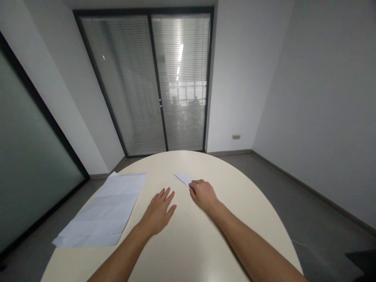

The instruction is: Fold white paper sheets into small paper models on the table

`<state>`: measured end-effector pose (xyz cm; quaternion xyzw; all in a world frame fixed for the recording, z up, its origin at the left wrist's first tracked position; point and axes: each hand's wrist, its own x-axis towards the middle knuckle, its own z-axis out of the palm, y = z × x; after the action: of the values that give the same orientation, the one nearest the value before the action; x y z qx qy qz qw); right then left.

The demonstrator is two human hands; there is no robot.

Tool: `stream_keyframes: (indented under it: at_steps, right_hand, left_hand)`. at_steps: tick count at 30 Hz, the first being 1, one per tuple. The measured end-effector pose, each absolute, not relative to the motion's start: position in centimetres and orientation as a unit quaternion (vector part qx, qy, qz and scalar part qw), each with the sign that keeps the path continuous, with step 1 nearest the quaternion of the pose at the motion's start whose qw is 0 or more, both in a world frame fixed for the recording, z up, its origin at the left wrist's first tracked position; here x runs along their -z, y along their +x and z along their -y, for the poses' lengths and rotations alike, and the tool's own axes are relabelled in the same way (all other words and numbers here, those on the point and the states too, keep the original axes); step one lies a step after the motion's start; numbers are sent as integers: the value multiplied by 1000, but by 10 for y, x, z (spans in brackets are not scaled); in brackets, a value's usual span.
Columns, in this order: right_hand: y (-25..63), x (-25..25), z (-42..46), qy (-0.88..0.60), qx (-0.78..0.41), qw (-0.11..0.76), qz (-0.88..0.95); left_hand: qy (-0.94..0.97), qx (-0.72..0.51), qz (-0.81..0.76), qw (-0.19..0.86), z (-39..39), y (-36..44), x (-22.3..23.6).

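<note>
Near the centre of the frame, the right hand (205, 194) curls over a corner of the small folded paper (183, 179); whether it pinches or merely presses is hard to tell, since the fingers hide that edge. A sideways drag could crease the paper or undo its fold. The left hand (158, 213), lower centre, is spread open, holding nothing, between it and the large sheets (102, 211) at lower left.

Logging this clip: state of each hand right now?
Left hand: open, fingers spread, empty.
Right hand: curled at the small folded paper; grip unclear.
</note>
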<state>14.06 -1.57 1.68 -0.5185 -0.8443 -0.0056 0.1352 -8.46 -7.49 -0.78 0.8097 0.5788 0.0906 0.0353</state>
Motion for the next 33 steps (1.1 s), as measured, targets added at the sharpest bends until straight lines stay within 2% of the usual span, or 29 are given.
stream_keyframes:
  at_steps: [7, 19, 25, 33]
  right_hand:
    - [159, -14, 5, -616, 27, 131, 777]
    - [217, 11, -32, -719, -33, 106, 687]
    - [235, 18, -46, -769, -26, 118, 628]
    - [242, 23, -52, -780, -14, 123, 613]
  left_hand:
    - [808, -89, -581, 45, 76, -84, 6]
    - [807, -94, -581, 51, 73, -87, 15]
    - [808, -91, -580, 47, 69, -90, 19]
    - [807, -84, -582, 54, 68, -90, 20]
